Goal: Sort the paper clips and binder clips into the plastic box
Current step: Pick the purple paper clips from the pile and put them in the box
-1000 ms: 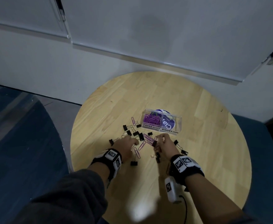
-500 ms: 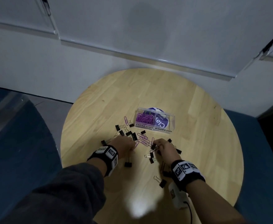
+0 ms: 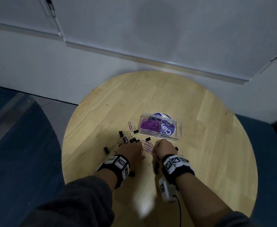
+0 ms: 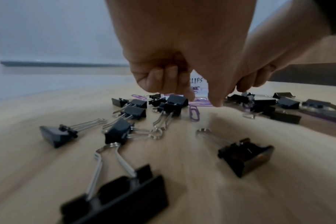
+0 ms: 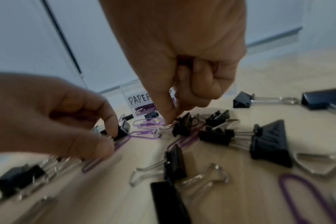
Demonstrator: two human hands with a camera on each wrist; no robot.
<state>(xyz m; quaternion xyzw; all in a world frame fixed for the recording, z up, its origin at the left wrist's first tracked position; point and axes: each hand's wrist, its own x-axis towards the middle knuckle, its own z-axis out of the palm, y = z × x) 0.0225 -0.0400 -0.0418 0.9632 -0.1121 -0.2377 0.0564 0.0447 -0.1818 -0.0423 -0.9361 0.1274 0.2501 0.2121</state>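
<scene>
While both hands pinch binder clips (image 5: pixel 181 127), plastic box (image 3: pixel 178 126) holds purple paper clips (image 3: pixel 150 124).

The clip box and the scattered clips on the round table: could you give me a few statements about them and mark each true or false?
1. The purple paper clips in the plastic box lie in the section labelled "PAPER CLIPS". True.
2. The "BINDER CLIPS" section is full of black binder clips. False: no binder clips show in it, only a purple label seen through the clear plastic.
3. Black binder clips lie loose on the wooden table. True.
4. The left hand is reaching into the box. False: it is down among the clips on the table, on the near side of the box.
5. All the paper clips are already in the box. False: several loose paper clips lie between the two hands.
</scene>
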